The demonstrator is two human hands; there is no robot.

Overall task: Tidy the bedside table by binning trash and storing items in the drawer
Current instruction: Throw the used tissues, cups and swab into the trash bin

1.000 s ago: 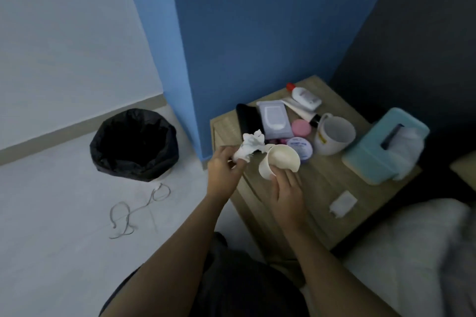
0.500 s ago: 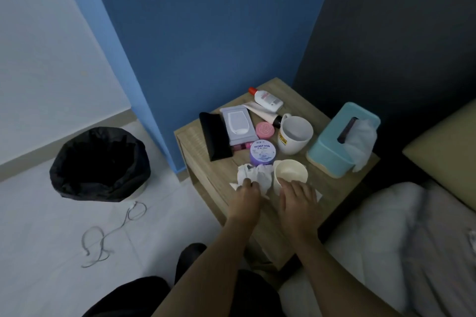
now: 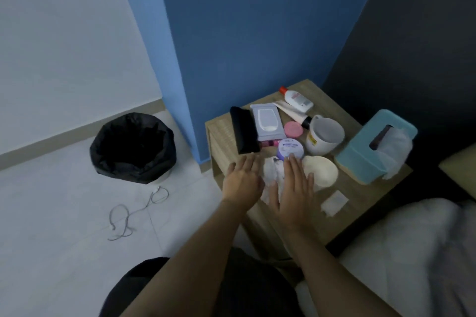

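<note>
A crumpled white tissue (image 3: 272, 172) lies near the front of the wooden bedside table (image 3: 360, 203), beside a cream paper cup (image 3: 323, 172) lying on its side. My left hand (image 3: 243, 179) is flat and open just left of the tissue. Partly over the tissue and touching the cup's left side is my right hand (image 3: 293, 188), also spread open. A small white scrap (image 3: 334, 203) rests to the right. Behind stand a purple jar (image 3: 290, 148), pink tin (image 3: 293, 128), white mug (image 3: 325, 135), wipes pack (image 3: 268, 121), black case (image 3: 244, 133), tube (image 3: 291, 113) and lotion bottle (image 3: 297, 99).
A black-lined bin (image 3: 134, 148) stands on the tiled floor to the left, with a thin cable (image 3: 134, 211) lying in front of it. A teal tissue box (image 3: 376, 147) occupies the table's right side. Bedding (image 3: 417, 252) lies at lower right. Blue wall rises behind the table.
The tissue and the cup were held up a second ago. Both now lie on the table and my hands have let go and spread flat. The view has shifted right.
</note>
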